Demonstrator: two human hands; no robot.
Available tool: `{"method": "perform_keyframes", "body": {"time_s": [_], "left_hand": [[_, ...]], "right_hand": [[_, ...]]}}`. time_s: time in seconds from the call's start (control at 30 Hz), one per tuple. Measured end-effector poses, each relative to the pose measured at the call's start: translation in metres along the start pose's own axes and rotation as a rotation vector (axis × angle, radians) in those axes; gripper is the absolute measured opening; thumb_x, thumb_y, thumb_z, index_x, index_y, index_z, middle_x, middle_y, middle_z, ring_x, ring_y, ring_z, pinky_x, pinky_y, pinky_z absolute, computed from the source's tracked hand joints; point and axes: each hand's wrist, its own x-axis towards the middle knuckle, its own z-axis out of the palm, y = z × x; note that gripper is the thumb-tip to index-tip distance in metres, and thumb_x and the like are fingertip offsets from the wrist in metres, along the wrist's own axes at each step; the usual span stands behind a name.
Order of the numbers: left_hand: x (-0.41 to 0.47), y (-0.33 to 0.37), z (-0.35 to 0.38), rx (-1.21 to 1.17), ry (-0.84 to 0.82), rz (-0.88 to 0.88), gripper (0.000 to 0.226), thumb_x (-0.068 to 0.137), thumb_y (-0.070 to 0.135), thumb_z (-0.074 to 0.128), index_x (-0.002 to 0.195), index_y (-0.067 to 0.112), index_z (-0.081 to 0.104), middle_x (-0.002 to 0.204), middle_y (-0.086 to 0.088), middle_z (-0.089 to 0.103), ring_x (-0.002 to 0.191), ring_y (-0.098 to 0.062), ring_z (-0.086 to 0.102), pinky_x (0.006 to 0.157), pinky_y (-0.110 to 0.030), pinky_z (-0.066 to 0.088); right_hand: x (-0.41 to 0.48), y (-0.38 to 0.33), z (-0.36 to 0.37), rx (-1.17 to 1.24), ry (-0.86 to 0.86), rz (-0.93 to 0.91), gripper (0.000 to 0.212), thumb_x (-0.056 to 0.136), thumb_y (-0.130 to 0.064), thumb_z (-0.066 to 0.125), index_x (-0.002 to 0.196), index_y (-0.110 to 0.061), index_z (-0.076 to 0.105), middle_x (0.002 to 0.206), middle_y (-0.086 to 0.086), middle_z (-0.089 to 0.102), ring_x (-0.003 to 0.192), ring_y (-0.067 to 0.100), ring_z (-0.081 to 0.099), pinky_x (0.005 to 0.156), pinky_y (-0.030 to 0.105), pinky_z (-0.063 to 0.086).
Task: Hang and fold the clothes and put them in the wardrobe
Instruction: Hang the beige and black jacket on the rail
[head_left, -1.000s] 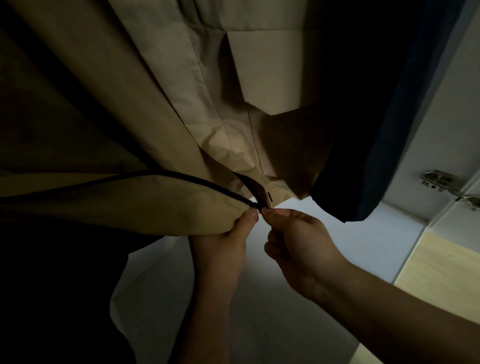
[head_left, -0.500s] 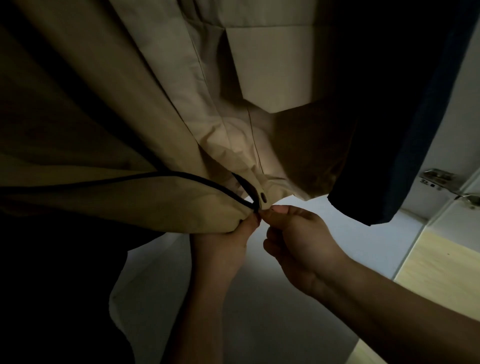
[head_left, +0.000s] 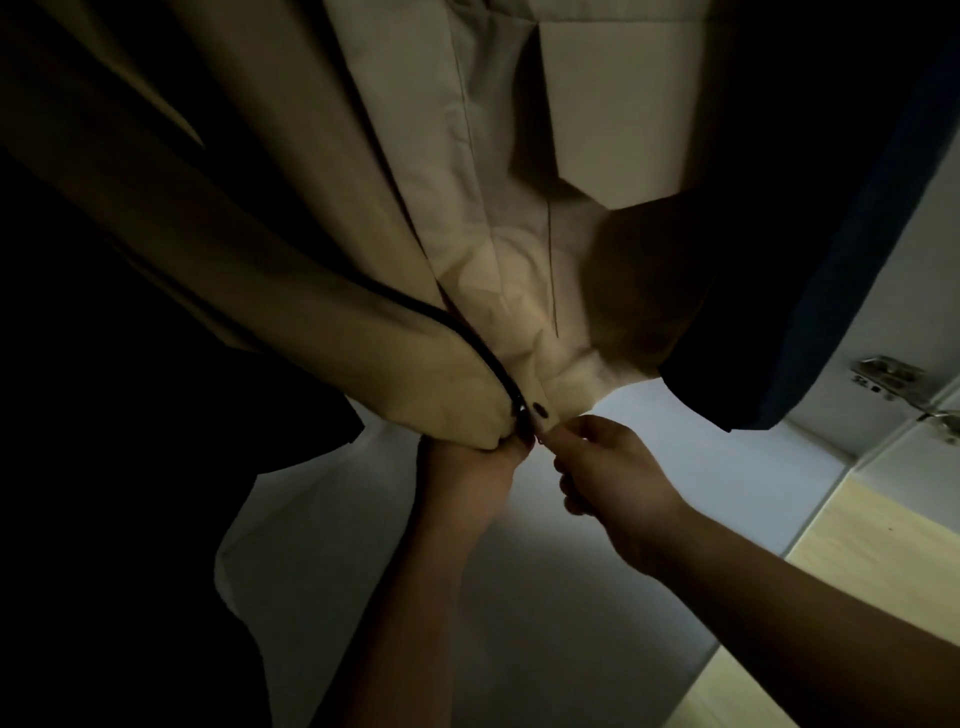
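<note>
Your left hand (head_left: 467, 465) gripped the lower end of the zipper (head_left: 488, 364), your right hand (head_left: 608, 467) pinching the beige jacket (head_left: 519, 270) hem just right of it.

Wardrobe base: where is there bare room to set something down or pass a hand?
Free: white wardrobe base under the hem of the beige jacket, and the strip between navy garment and side wall. Crowded: above, where jacket, navy garment and dark garment at left hang close.
</note>
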Motion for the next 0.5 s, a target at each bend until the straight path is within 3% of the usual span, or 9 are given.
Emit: {"method": "perform_keyframes", "body": {"time_s": [0.1,0.13,0.2,0.27,0.37,0.43,0.47,0.5], "left_hand": [[0.005,-0.010,-0.004,0.037,-0.038,-0.021,0.040,0.082,0.014,0.082,0.105,0.032,0.054,0.093,0.030,0.047,0.079,0.018,0.050,0.067,0.009,0.033],[0.005,-0.011,-0.005,0.050,-0.045,-0.026,0.042,0.081,0.016,0.083,0.105,0.031,0.052,0.094,0.030,0.047,0.081,0.014,0.048,0.067,0.008,0.032],[0.006,-0.014,-0.006,0.039,-0.045,-0.056,0.045,0.079,0.018,0.084,0.110,0.030,0.053,0.096,0.028,0.050,0.085,0.009,0.048,0.068,0.004,0.034],[0.006,-0.017,-0.006,-0.008,-0.045,-0.134,0.047,0.078,0.020,0.085,0.110,0.031,0.053,0.097,0.027,0.051,0.086,0.007,0.049,0.069,0.001,0.032],[0.005,-0.021,-0.004,-0.082,-0.079,-0.260,0.040,0.078,0.020,0.085,0.106,0.027,0.057,0.101,0.018,0.061,0.090,0.001,0.059,0.078,-0.011,0.044],[0.005,-0.017,-0.004,-0.144,-0.141,-0.327,0.029,0.082,0.013,0.082,0.105,0.017,0.066,0.101,0.004,0.073,0.092,-0.013,0.071,0.085,-0.028,0.055],[0.004,-0.015,-0.004,-0.171,-0.167,-0.325,0.026,0.083,0.009,0.079,0.106,0.014,0.068,0.100,-0.002,0.075,0.090,-0.016,0.074,0.084,-0.034,0.058],[0.003,-0.013,-0.004,-0.214,-0.176,-0.320,0.025,0.085,0.004,0.077,0.107,0.011,0.068,0.101,-0.006,0.076,0.090,-0.019,0.074,0.083,-0.036,0.059]], "right_hand": [[0.004,0.002,-0.002,-0.154,0.015,-0.017,0.081,0.071,-0.092,0.038,0.107,-0.022,0.059,0.084,0.001,0.061,0.068,0.016,0.055,0.057,0.028,0.047],[0.006,0.005,-0.002,-0.177,0.072,-0.042,0.089,0.066,-0.096,0.032,0.108,-0.021,0.057,0.090,0.000,0.063,0.073,0.015,0.057,0.061,0.028,0.046],[0.015,0.010,-0.004,-0.287,0.267,-0.140,0.086,0.069,-0.095,0.034,0.112,-0.022,0.050,0.104,0.000,0.060,0.083,0.011,0.057,0.064,0.027,0.044],[0.025,0.019,-0.011,-0.567,0.489,-0.319,0.077,0.080,-0.083,0.047,0.124,-0.020,0.046,0.117,0.004,0.055,0.094,0.016,0.057,0.071,0.033,0.051],[0.036,0.027,-0.021,-0.994,0.747,-0.784,0.047,0.091,-0.046,0.068,0.114,-0.011,0.047,0.106,0.010,0.048,0.092,0.028,0.052,0.077,0.043,0.051],[0.039,0.024,-0.022,-1.117,0.699,-1.189,0.019,0.095,-0.017,0.057,0.108,-0.008,0.047,0.100,0.012,0.042,0.085,0.031,0.045,0.070,0.043,0.043],[0.039,0.023,-0.022,-1.133,0.584,-1.321,0.014,0.099,-0.011,0.043,0.111,-0.009,0.048,0.102,0.011,0.042,0.085,0.031,0.045,0.069,0.043,0.041],[0.039,0.021,-0.023,-1.156,0.451,-1.398,0.025,0.100,-0.010,0.030,0.116,-0.011,0.049,0.107,0.009,0.044,0.088,0.030,0.047,0.071,0.041,0.040]]}}
